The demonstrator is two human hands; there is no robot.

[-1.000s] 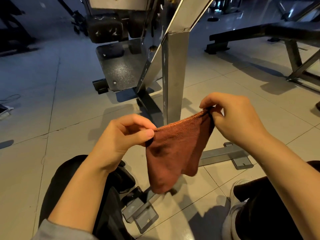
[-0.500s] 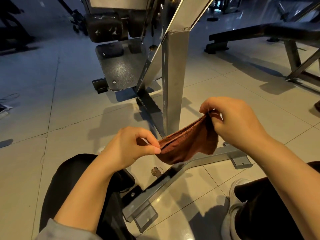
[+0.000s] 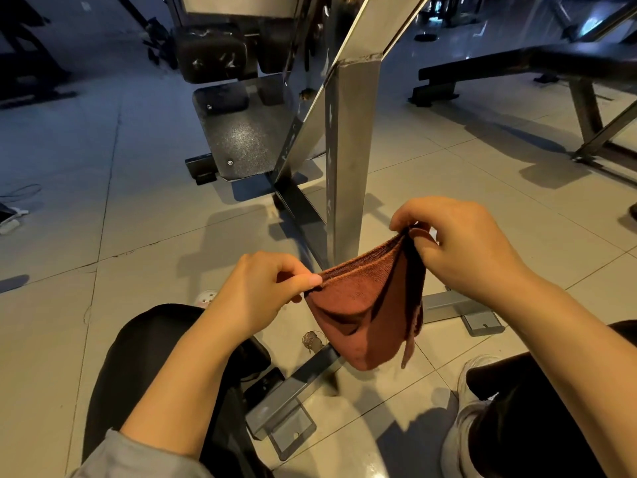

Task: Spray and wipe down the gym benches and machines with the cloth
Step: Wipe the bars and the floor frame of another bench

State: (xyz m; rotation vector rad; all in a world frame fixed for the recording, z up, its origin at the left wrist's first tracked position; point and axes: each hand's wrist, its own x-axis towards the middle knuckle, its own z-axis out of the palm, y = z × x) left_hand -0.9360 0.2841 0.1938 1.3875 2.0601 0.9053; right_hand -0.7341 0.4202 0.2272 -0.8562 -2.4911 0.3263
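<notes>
2 hands hold the red-brown cloth (image 3: 365, 305) in the air, w/ left hand (image 3: 262, 291) and right hand (image 3: 462, 243) each pinching 1 top corner. Cloth hangs folded btw them, just in front of the machine's steel post (image 3: 351, 160), above the tiled floor (image 3: 103, 305).
</notes>
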